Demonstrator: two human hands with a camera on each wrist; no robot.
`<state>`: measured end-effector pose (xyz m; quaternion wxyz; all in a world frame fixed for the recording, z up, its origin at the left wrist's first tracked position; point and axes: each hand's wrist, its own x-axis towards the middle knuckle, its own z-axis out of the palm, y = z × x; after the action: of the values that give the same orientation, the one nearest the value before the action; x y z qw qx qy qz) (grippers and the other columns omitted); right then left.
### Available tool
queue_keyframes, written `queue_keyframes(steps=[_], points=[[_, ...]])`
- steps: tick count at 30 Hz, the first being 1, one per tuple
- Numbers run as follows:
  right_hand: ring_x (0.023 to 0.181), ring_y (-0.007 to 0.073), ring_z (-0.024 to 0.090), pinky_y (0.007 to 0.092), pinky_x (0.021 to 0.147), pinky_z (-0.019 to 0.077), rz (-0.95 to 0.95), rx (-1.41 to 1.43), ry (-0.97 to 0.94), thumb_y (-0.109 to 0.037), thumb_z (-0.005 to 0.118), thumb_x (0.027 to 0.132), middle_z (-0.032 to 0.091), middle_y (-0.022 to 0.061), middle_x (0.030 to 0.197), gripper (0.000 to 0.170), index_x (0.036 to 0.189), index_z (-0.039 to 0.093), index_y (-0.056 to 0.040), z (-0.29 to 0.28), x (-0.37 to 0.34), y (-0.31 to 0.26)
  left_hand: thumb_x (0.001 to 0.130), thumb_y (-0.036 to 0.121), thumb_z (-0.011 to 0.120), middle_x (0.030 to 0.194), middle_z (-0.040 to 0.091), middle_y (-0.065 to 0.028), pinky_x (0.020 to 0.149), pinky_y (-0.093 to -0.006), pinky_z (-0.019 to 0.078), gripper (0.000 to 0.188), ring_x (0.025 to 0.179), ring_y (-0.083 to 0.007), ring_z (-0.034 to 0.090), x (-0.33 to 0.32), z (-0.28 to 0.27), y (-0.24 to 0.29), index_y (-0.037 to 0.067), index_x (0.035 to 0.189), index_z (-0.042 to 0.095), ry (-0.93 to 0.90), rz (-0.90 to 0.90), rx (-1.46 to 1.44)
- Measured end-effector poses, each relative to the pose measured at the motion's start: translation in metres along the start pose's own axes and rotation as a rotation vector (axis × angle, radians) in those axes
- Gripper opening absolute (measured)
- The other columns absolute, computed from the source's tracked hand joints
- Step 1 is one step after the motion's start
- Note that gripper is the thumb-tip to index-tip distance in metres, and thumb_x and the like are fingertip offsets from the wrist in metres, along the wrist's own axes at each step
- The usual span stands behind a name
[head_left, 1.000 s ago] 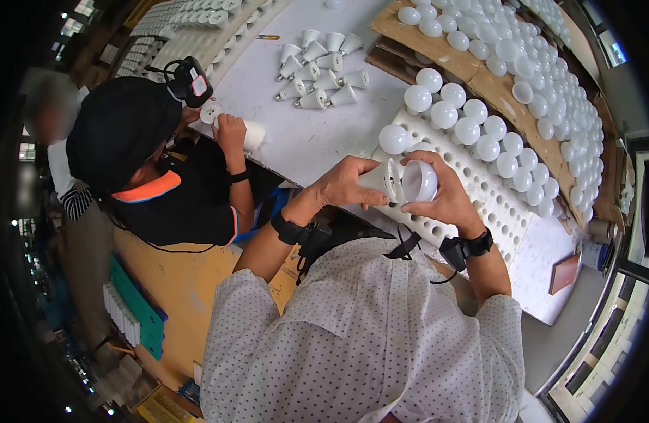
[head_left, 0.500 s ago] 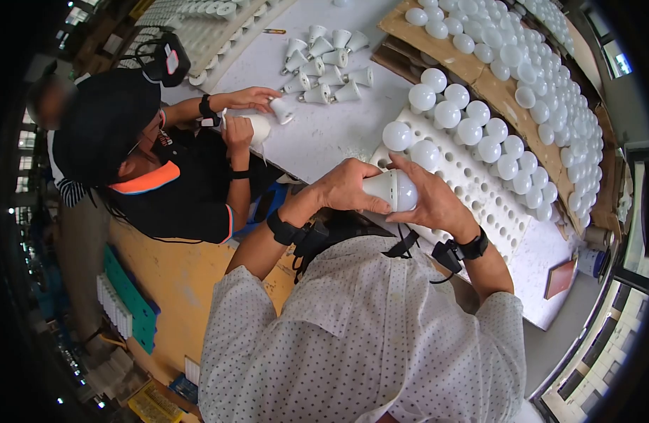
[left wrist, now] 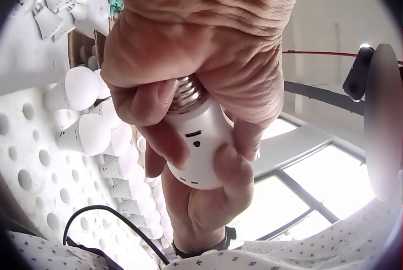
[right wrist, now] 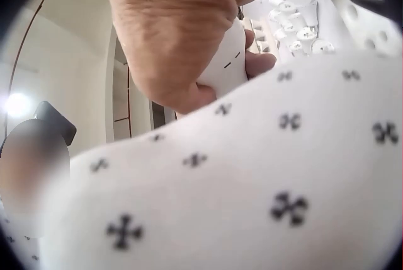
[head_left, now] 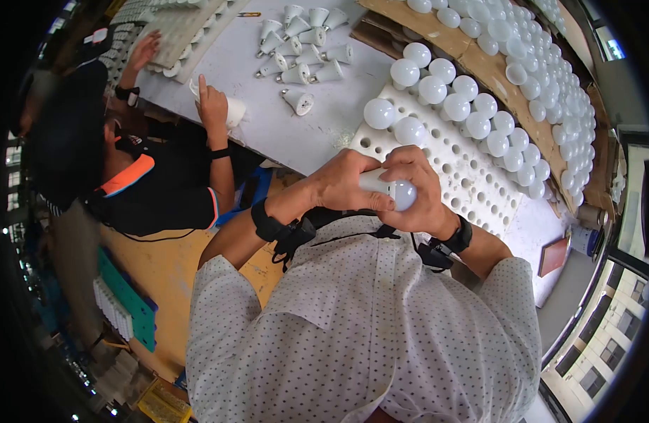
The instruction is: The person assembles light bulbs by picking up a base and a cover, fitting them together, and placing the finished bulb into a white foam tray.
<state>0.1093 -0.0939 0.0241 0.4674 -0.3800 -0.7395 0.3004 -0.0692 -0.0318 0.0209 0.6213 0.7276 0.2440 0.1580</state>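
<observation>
In front of the dotted shirt [head_left: 360, 303], both hands are together, clamped on one light bulb [head_left: 405, 197]: the left hand [head_left: 342, 185] grips its white body near the metal screw base, the right hand [head_left: 422, 189] its domed end. Just beyond, a white holed tray [head_left: 468, 171] carries round bulbs [head_left: 432, 89]. Farther off, cone-shaped housings [head_left: 310, 56] lie grouped on the worktop [head_left: 286, 144].
</observation>
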Motion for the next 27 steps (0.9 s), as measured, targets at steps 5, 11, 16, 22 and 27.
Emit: queue_keyframes(steps=[5,11,16,22,27], points=[[0.086,0.0259,0.053,0.0327,0.077,0.044,0.453,0.137,0.014,-0.005,0.073,0.056,0.05,0.012,0.095,0.054,0.103,0.046,-0.0063,-0.002,-0.015,0.018,0.074,0.037,0.07,0.074,0.062,-0.0064,0.06,-0.0255,0.0489,0.049,0.068,-0.0116,0.061,0.017,0.011,-0.027,-0.004,0.1,0.06,-0.067,-0.24,-0.113],[0.091,0.0322,0.053,0.0362,0.077,0.0473,0.378,-0.604,0.172,-0.008,0.075,0.059,0.048,0.0164,0.105,0.05,0.101,0.048,-0.0042,-0.072,-0.052,0.064,0.073,0.015,0.069,0.097,0.064,-0.0154,0.066,-0.0294,0.0486,0.039,0.075,-0.0185,0.062,-0.008,-0.05,-0.101,-0.001,0.107,0.057,0.71,-0.374,0.417],[0.105,0.0325,0.047,0.0402,0.086,0.0445,0.645,-0.775,-0.205,-0.023,0.071,0.065,0.046,0.0125,0.118,0.053,0.113,0.052,-0.011,-0.058,-0.039,0.096,0.071,-0.006,0.053,0.13,0.04,-0.0234,0.097,-0.0404,0.0356,0.052,0.119,-0.0385,0.039,-0.003,-0.112,-0.184,0.0,0.121,0.042,0.569,-0.292,1.088],[0.099,0.0315,0.053,0.0372,0.081,0.0471,0.407,-0.752,0.099,-0.02,0.071,0.069,0.054,0.011,0.109,0.042,0.107,0.056,-0.0096,-0.115,-0.001,0.084,0.072,-0.009,0.048,0.134,0.036,-0.0227,0.099,-0.0407,0.0327,0.049,0.124,-0.0366,0.034,0.006,-0.12,-0.211,-0.002,0.12,0.043,0.468,-0.279,1.136],[0.088,0.0307,0.059,0.0388,0.072,0.0494,0.387,-1.21,0.299,-0.014,0.064,0.077,0.058,0.019,0.105,0.044,0.116,0.049,-0.0018,-0.227,0.007,0.165,0.08,0.001,0.044,0.102,0.056,-0.0252,0.083,-0.0435,0.0427,0.029,0.091,-0.0399,0.054,0.01,-0.105,-0.223,-0.007,0.108,0.049,0.568,-0.196,1.063]])
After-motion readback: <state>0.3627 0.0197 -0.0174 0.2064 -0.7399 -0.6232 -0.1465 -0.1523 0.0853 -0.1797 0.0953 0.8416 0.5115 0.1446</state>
